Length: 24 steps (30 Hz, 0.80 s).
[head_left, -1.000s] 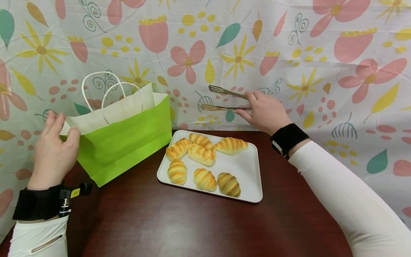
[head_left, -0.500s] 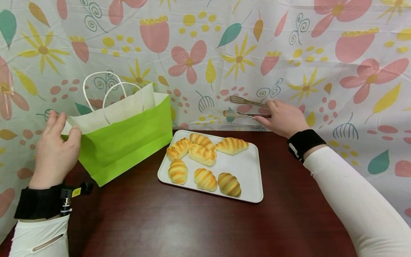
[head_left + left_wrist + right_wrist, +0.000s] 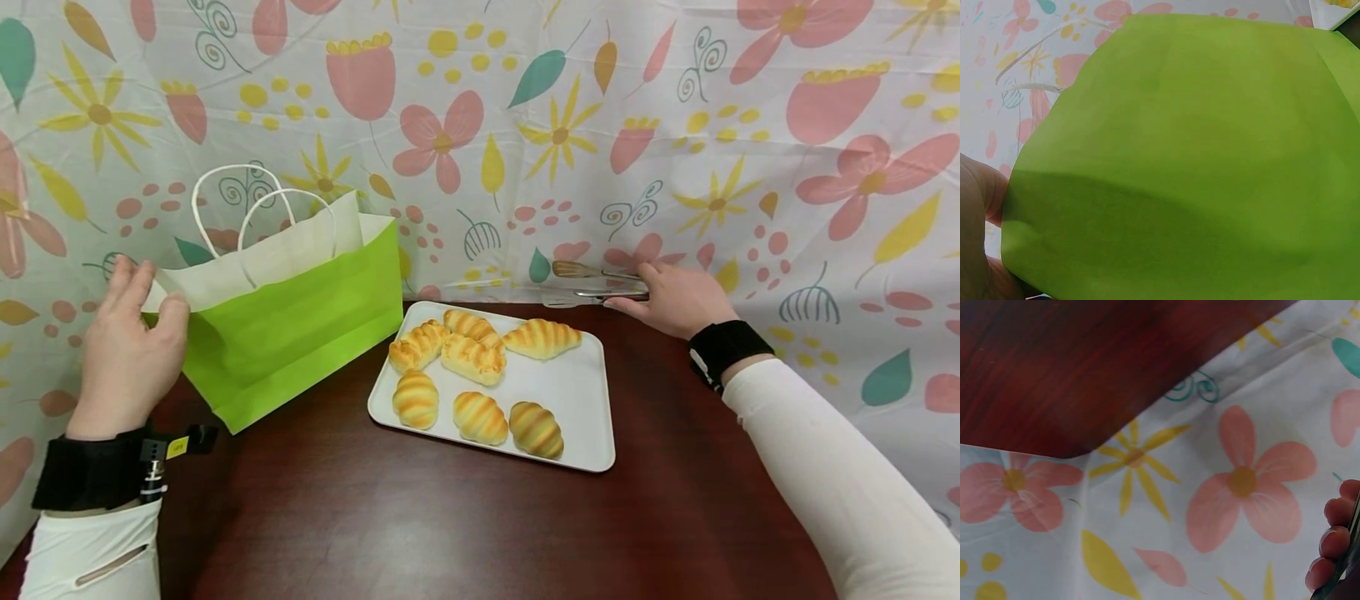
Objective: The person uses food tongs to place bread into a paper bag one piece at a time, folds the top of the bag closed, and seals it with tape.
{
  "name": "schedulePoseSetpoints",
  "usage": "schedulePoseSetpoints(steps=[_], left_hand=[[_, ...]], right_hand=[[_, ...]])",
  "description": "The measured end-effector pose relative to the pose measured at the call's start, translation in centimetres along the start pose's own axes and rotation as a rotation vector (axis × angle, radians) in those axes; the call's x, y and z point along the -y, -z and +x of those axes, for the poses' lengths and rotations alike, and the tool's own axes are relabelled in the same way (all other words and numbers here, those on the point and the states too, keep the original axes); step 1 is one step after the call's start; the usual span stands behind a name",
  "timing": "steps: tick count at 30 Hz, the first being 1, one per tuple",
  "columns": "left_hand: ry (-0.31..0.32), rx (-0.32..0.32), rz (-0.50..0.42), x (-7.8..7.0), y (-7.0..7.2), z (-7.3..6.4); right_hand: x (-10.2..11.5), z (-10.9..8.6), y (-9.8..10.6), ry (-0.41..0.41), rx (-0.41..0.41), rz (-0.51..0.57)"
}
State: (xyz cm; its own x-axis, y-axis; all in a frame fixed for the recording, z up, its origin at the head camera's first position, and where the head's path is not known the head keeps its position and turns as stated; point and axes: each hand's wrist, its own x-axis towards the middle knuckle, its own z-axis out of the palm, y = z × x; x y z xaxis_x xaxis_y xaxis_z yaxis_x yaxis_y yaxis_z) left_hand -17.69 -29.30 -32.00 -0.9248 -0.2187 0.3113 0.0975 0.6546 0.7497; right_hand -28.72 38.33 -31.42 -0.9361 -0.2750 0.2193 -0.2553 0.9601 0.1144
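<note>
A bright green paper bag (image 3: 300,325) with white cord handles stands at the left of the table. My left hand (image 3: 135,354) grips its left edge, thumb toward the front and fingers at the back; in the left wrist view the green side panel (image 3: 1179,156) fills most of the picture. At the table's back edge, right of the tray, my right hand (image 3: 684,302) holds metal tongs (image 3: 588,271), their arms slightly apart and nothing between the tips. In the right wrist view the fingers (image 3: 1335,542) show at the right edge, against the tongs' metal.
On the dark red-brown table (image 3: 420,533), a white tray (image 3: 581,392) carries several bread rolls, including a darker roll (image 3: 536,430) and a croissant-shaped roll (image 3: 542,338). A floral cloth (image 3: 450,83) hangs directly behind the table.
My right hand has moved right and down with the tongs, from above the tray to the table's back edge. The left hand, the bag and the rolls have stayed put.
</note>
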Motion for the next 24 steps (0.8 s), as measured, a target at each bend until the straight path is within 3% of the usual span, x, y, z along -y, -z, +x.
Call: schedulePoseSetpoints(steps=[8,24], left_hand=[[-0.003,-0.005,0.006,-0.3,0.1,-0.1],[-0.005,-0.003,0.001,-0.6,0.0,-0.1]], right_hand=[[-0.7,-0.5,-1.7,-0.006,0.050,0.006],[-0.7,-0.9,-3.9,0.111,0.089,-0.056]])
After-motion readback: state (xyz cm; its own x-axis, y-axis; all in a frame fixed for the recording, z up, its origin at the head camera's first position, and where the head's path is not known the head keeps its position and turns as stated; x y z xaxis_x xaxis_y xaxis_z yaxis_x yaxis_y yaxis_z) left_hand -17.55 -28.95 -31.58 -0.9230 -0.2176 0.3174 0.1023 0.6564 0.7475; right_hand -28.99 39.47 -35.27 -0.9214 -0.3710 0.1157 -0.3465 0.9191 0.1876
